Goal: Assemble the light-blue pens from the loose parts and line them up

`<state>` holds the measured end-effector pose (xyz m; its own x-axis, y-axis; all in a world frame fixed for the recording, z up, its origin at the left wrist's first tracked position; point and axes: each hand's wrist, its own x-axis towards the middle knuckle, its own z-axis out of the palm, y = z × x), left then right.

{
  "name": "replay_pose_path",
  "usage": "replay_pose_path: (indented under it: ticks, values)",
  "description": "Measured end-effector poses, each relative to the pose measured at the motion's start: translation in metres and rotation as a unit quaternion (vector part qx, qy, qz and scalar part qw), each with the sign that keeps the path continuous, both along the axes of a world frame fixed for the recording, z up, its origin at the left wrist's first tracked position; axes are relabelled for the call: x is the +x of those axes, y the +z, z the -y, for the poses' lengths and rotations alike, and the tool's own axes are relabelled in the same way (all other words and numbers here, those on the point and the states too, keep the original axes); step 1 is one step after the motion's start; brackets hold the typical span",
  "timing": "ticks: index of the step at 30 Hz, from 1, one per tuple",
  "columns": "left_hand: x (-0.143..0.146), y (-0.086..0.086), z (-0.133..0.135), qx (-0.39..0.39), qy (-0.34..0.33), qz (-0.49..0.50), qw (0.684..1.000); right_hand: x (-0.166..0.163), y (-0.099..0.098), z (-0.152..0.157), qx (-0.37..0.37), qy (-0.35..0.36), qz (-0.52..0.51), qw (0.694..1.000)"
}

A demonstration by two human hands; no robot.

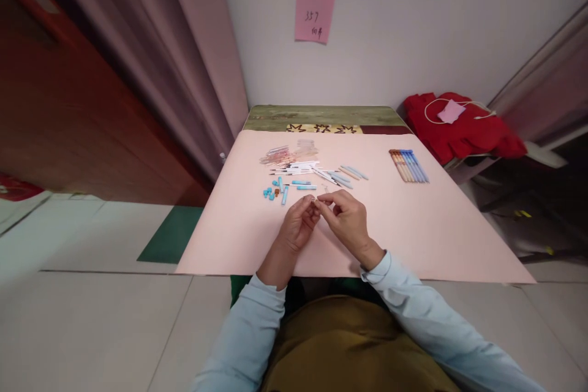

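My left hand (pixel 299 223) and my right hand (pixel 345 218) meet over the near middle of the pink sheet. Both have their fingertips pinched together around something small and pale, too small to name. Just beyond them lie blue pen barrels (pixel 285 195) and several small blue caps (pixel 269 193), with a brown piece (pixel 277 192) among them. Farther back is a loose pile of white pen refills (pixel 298 167) with dark tips. Pale blue and beige pen barrels (pixel 351 173) lie to the right of the refills.
Clear and pinkish plastic tubes (pixel 278 155) lie behind the refills. A row of finished-looking brown and blue pens (pixel 408 166) is at the right. A red cloth (pixel 459 128) with a white cable sits beyond the table's right edge. A curtain (pixel 197 43) hangs at left.
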<state>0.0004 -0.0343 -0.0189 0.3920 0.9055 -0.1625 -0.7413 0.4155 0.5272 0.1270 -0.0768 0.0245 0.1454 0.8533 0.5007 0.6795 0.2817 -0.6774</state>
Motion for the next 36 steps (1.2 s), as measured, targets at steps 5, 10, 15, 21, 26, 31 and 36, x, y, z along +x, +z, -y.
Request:
replay_pose_path:
  ticks: [5,10,15,21,26,31,36]
  values:
    - [0.0,-0.002,-0.002,-0.015,0.005,-0.015,1.0,0.001,-0.001,-0.002,0.028,-0.001,0.036,0.999]
    - [0.002,-0.003,-0.004,-0.02,0.017,-0.008,1.0,0.004,-0.003,-0.004,0.049,0.0,0.067,0.997]
    - [0.008,0.0,-0.003,-0.053,0.028,0.011,0.998,0.008,-0.005,-0.005,0.047,-0.005,0.066,0.997]
    - [0.019,0.008,-0.004,-0.108,0.042,0.054,0.992,0.014,-0.004,-0.006,0.023,0.007,0.049,0.999]
    - [0.018,0.017,-0.014,-0.121,0.029,0.085,0.989,0.053,-0.001,-0.028,0.002,-0.019,0.032,0.999]
    - [0.019,0.02,-0.03,-0.163,0.048,0.089,0.981,0.104,-0.004,-0.069,-0.121,-0.126,0.086,0.981]
    - [0.023,0.013,-0.04,-0.13,0.055,0.053,0.989,0.113,-0.011,-0.091,-0.223,-0.146,0.169,0.949]
